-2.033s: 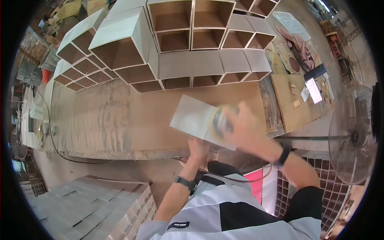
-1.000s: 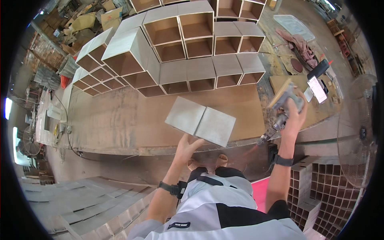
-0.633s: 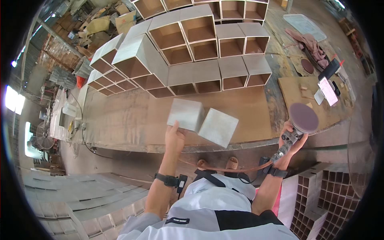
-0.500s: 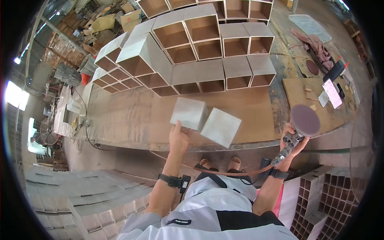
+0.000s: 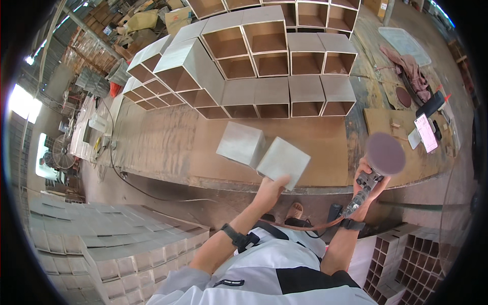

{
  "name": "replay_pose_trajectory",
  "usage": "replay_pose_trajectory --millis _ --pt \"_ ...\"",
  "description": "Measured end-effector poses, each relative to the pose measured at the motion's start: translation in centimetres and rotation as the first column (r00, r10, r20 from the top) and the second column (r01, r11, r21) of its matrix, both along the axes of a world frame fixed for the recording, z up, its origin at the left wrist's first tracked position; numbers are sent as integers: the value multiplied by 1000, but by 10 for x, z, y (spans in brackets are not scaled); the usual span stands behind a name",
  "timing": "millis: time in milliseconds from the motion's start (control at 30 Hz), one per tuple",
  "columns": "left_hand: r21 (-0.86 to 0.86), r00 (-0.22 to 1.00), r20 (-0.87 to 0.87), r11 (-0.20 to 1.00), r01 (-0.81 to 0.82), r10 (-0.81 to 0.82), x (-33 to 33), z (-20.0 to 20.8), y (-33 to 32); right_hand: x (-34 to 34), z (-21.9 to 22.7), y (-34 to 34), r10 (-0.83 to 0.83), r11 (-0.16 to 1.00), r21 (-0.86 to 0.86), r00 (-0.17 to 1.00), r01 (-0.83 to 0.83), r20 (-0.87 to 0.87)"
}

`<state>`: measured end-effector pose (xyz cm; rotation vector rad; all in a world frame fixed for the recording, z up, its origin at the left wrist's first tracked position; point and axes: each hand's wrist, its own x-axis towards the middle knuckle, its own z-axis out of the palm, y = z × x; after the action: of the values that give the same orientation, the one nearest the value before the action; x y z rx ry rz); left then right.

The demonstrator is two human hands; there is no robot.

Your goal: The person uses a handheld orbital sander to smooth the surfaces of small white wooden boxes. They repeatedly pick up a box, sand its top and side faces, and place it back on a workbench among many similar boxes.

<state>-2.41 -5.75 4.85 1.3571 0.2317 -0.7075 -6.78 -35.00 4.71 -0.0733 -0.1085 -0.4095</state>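
Note:
Two pale grey-white square boxes lie near the table's front edge, the left box point(image 5: 241, 144) and the right box point(image 5: 284, 160), close beside each other. My left hand point(image 5: 273, 192) grips the near edge of the right box, with the thumb on its surface and the other fingers partly hidden. Held up at the right in my right hand point(image 5: 376, 186) is a disc sander point(image 5: 385, 154). Its round purple-brown pad faces up, and a hose point(image 5: 325, 224) trails from its handle across my body.
Several open boxes point(image 5: 274, 93) with brown insides are stacked along the back of the table point(image 5: 157, 147). At the right are a phone point(image 5: 426, 133), a checked cloth point(image 5: 408, 67) and a clear plastic lid point(image 5: 405, 46). More stacked boxes point(image 5: 132, 259) stand behind me.
My left hand has moved right, from the left box to the near edge of the right one. The right hand keeps the sander raised in nearly the same place.

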Motion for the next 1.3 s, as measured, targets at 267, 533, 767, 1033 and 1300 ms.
replay_pose_trajectory --millis 267,533,767,1033,1300 --pt "424 515 806 891 -162 -291 -2 -71 -34 4 -1 2 -71 991 -124 986 53 -148" --pt "393 518 834 864 -315 -191 5 -103 -30 1 -3 3 18 951 -305 991 -57 -130" --pt "479 730 683 754 -449 1 -23 -39 73 2 10 -36 -436 680 -727 744 -96 -507" --pt "508 733 661 814 -282 -159 59 -112 55 101 186 112 -268 -370 -826 900 -424 -342" --pt "130 473 863 824 -551 180 41 -78 38 126 122 253 67 -859 -508 998 67 20"
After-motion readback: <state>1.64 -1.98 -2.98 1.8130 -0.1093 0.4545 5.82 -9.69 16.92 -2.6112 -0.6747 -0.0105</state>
